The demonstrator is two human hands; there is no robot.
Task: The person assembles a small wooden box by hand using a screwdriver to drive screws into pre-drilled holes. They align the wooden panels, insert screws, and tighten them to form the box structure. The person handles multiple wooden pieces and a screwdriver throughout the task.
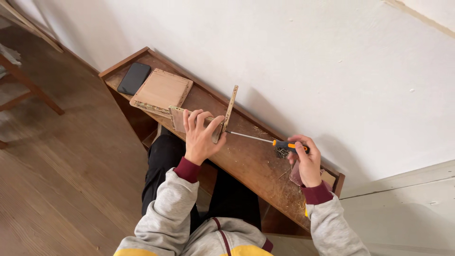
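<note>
Bright, even daylight, soft diffuse shadow cast on the white wall (pixel 294 57) behind the upright wooden strip (pixel 231 105), no harsh glare, sharp focus throughout, slight wide-angle stretching toward the edges

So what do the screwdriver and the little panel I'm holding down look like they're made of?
The screwdriver has a thin, shiny grey shaft, likely steel, and a black and orange handle that looks like plastic or rubber, held in the right hand. The small panel under the left hand is pale, matte and raw-looking, probably unfinished wood or plywood, as is the upright strip.
</note>
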